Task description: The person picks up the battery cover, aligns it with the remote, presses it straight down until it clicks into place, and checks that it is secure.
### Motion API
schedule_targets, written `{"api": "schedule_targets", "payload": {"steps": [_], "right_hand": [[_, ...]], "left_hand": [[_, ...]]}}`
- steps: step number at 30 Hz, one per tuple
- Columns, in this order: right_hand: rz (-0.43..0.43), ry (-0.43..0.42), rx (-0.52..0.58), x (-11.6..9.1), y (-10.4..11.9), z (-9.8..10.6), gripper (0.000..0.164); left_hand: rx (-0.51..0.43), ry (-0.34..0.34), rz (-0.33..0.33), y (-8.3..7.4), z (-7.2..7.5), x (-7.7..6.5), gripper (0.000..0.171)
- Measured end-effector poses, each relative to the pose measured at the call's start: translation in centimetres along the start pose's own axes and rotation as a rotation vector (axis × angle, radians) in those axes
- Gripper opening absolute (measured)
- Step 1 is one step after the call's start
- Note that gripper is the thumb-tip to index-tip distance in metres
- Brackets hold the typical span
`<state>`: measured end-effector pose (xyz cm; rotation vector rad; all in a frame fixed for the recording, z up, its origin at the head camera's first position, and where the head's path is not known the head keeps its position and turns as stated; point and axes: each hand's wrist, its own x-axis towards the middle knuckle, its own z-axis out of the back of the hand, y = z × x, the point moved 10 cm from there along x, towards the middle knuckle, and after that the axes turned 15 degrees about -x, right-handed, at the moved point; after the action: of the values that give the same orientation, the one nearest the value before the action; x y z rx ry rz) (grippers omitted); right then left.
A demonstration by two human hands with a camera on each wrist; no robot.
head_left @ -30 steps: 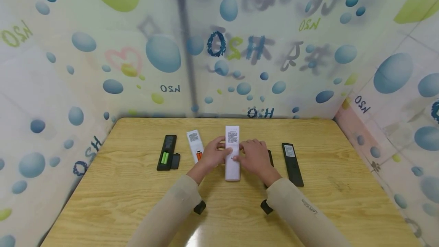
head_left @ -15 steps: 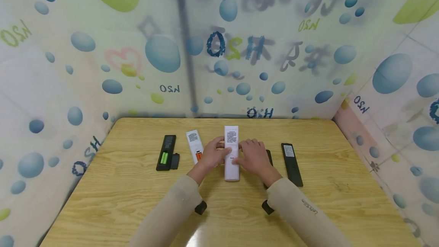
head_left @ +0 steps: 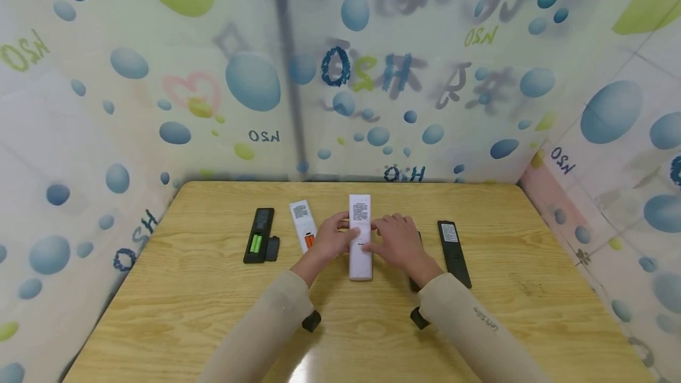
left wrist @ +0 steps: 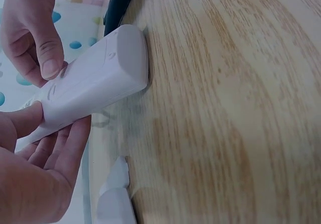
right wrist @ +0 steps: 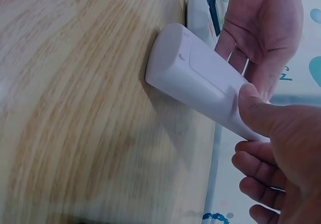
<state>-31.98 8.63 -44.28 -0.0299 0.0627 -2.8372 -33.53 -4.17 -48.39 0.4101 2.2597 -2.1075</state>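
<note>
A white remote control is held back side up, its label at the far end and its near end down at the table. My left hand grips its left side, thumb on top and fingers underneath, as the left wrist view shows. At the right side my right hand holds it, with the thumb on the back by the battery cover and fingers curled at the edge. The cover sits in place.
Left on the wooden table lie a black remote with green batteries, its loose cover, and another white remote with an orange battery. To the right lies a black remote; another is partly hidden by my right arm.
My right wrist and forearm have shifted slightly to the right. Both hands keep their hold on the white remote control, which stays in nearly the same place.
</note>
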Motion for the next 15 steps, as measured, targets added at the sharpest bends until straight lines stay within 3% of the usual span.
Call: {"api": "schedule_targets", "payload": {"steps": [15], "right_hand": [[0.028, -0.048, 0.006, -0.9, -1.5, 1.4, 0.042]], "left_hand": [[-0.001, -0.002, 0.016, 0.3, -1.0, 0.1, 0.045]]}}
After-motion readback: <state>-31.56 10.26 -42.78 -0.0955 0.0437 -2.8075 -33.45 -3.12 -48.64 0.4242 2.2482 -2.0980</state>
